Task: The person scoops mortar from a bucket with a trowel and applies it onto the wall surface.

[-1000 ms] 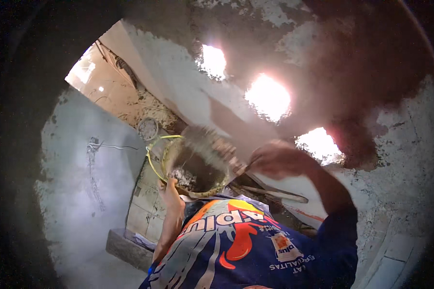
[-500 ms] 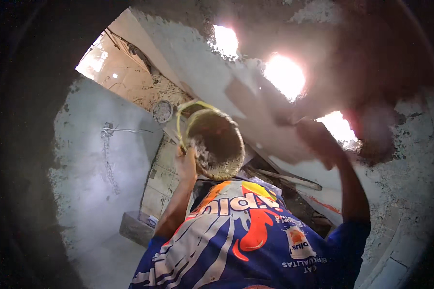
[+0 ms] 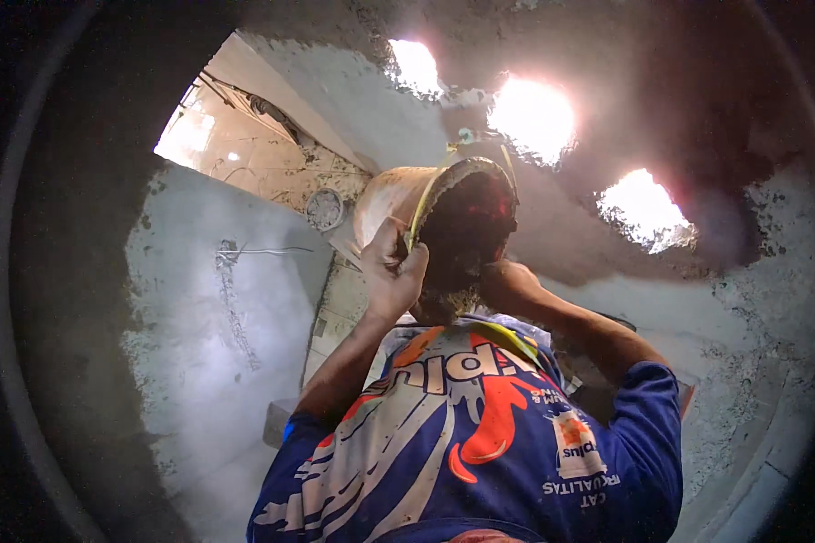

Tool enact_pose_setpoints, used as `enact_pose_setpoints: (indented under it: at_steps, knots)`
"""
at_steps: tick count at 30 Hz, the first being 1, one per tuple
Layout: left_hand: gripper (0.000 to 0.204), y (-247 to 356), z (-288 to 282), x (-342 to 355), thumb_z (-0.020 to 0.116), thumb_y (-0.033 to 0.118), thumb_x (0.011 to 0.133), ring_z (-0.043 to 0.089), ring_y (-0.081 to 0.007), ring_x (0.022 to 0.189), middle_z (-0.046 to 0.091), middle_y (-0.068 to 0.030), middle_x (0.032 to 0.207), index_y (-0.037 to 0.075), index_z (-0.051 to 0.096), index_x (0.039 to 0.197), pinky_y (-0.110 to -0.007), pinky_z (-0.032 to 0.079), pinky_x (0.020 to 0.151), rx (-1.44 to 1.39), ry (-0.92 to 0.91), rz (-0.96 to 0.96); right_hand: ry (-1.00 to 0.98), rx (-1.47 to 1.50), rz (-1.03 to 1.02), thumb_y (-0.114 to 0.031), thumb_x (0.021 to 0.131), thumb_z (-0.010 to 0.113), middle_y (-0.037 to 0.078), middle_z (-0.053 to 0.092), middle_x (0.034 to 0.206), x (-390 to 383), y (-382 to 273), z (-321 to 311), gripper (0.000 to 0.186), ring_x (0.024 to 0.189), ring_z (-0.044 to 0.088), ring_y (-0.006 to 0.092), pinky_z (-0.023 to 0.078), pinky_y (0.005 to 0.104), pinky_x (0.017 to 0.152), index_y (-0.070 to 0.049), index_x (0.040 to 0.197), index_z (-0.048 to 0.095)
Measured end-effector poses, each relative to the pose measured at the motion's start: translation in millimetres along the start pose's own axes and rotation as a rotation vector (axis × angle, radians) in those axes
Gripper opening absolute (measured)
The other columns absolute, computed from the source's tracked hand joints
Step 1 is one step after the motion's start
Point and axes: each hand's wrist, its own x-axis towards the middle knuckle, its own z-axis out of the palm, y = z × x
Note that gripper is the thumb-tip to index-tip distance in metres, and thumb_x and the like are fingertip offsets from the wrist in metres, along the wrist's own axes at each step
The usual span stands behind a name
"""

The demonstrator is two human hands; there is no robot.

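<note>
Yellow edging on one bucket (image 3: 398,195) is gripped by the left hand (image 3: 396,270), its thumb and fingers closed over the near-left rim. Two bare hands are in view; the right hand (image 3: 512,288) is at the lower right of the same rim, and its fingers are too shadowed to tell how tightly they bend. The bucket lies tipped in the air just in front of the person's chest, its round mouth turned toward them. Its outer wall is pale and stained, its inside dark, with crumbly grit crusted along the lower lip. One blue shirt (image 3: 598,489) with orange and white graphics fills the space below.

Beyond the bucket, one round container (image 3: 324,208) of grey material sits near pale square tiles (image 3: 328,312). One blocky grey object (image 3: 281,423) shows beside the left forearm. Left of these stretches a pale, smooth plastered surface (image 3: 186,299) with a ragged edge, one rough vertical scar and one thin whitish wire (image 3: 276,251). Three jagged openings (image 3: 532,119) glare white in the blotchy, dark-stained wall (image 3: 607,81).
</note>
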Motion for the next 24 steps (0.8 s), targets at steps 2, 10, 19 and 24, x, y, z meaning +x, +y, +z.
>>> enact_pose_setpoints:
  at_steps: [2, 10, 19, 24]
  knots:
    - [0.01, 7, -5, -4, 0.055, -0.005, 0.08, 0.038, -0.0026, 0.059, 0.042, 0.006, 0.067, 0.004, 0.05, 0.081, -0.021, 0.031, 0.051, 0.035, 0.045, 0.028, -0.144, 0.227, 0.063, -0.024, 0.084, 0.059, 0.014, 0.069, 0.088, -1, -22, 0, 0.021, 0.085, 0.067, 0.0362, 0.053, 0.0447, 0.073, -0.007, 0.091, 0.069]
    - [0.02, -1, -21, -22, 0.053, -0.006, 0.078, 0.048, -0.0071, 0.078, 0.056, 0.0007, 0.087, 0.002, 0.058, 0.096, -0.021, 0.038, 0.068, -0.23, 0.51, -0.229, -0.094, 0.292, -0.015, -0.031, 0.08, 0.061, 0.023, 0.064, 0.081, 8, -50, -61, 0.031, 0.08, 0.064, 0.0415, 0.05, 0.0499, 0.071, 0.0, 0.08, 0.061]
    - [0.017, -82, -62, -82, 0.057, 0.0, 0.071, 0.047, -0.0118, 0.076, 0.052, -0.0006, 0.084, 0.005, 0.052, 0.086, -0.026, 0.039, 0.068, -0.254, 0.809, -0.477, -0.403, 0.585, -0.126, -0.029, 0.085, 0.063, 0.007, 0.063, 0.076, 12, -39, -190, 0.03, 0.068, 0.058, 0.0114, 0.046, 0.0313, 0.061, -0.001, 0.095, 0.066]
    - [0.022, -106, -78, -103, 0.056, 0.002, 0.07, 0.047, -0.0152, 0.08, 0.052, -0.0027, 0.089, 0.004, 0.052, 0.092, -0.03, 0.042, 0.071, -0.243, 0.938, -0.492, 0.142, 0.266, 0.163, -0.025, 0.085, 0.063, 0.006, 0.062, 0.077, 19, 60, -240, 0.024, 0.069, 0.058, 0.0114, 0.047, 0.031, 0.062, -0.002, 0.093, 0.065]
